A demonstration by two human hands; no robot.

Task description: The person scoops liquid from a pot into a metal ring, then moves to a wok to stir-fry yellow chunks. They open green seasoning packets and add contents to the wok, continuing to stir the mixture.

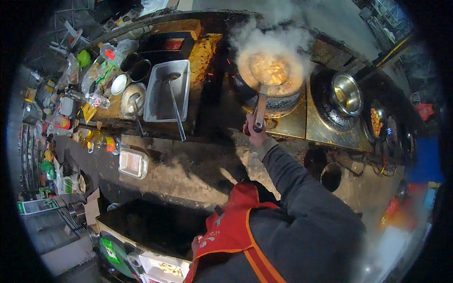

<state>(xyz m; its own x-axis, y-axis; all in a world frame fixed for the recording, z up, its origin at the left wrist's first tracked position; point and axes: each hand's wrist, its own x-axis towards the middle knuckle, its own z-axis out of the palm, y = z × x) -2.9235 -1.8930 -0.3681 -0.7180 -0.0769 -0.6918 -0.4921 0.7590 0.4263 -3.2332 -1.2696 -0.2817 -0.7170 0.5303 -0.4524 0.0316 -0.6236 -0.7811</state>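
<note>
My right hand (255,130) grips the handle (261,106) of a wok (244,70) near its end. Brown chunks of food (272,72) are in the wok, and thick steam or smoke rises from it. Under the wok is a round, soot-blackened burner ring (285,103); whether the two touch is unclear. Only a small part of my left hand (196,244) shows, low beside the red apron (230,226). The rest of it is hidden, so its grip cannot be seen.
Left of the stove stand a grey plastic tub (150,102) with a ladle (175,104) and a bowl (124,102) with a spoon. A steel bowl (348,95) sits on the right burner. Oil bottles (101,143) and a stack of foam boxes (132,162) lie nearer.
</note>
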